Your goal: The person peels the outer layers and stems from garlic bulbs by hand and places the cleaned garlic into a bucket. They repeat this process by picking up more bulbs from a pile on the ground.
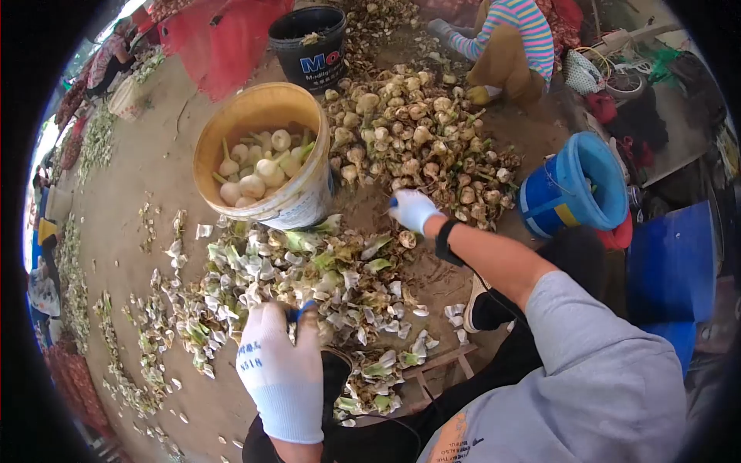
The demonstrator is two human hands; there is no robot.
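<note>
My left hand (pixel 279 351), in a white knit glove with blue fingertips, is over the heap of peeled garlic skins and leaves (pixel 309 274). Its fingers are curled in, thumb near forefinger; whatever they hold is hidden. At the near edge of the pile of unpeeled garlic bulbs (pixel 409 116) is my right hand (pixel 414 211), gloved the same way. Its fingers point down and away, mostly out of sight, so its grip cannot be made out. A single garlic bulb (pixel 407 239) lies on the ground just below it. Beyond the skins, a tan bucket (pixel 309 202) holds cleaned white garlic bulbs.
A blue bucket (pixel 544 202) stands on the right, and a black bucket (pixel 312 65) behind the tan one. Another person in a striped top (pixel 532 31) crouches beyond the pile. Red mesh (pixel 224 42) lies at the back. A blue panel (pixel 670 262) is far right.
</note>
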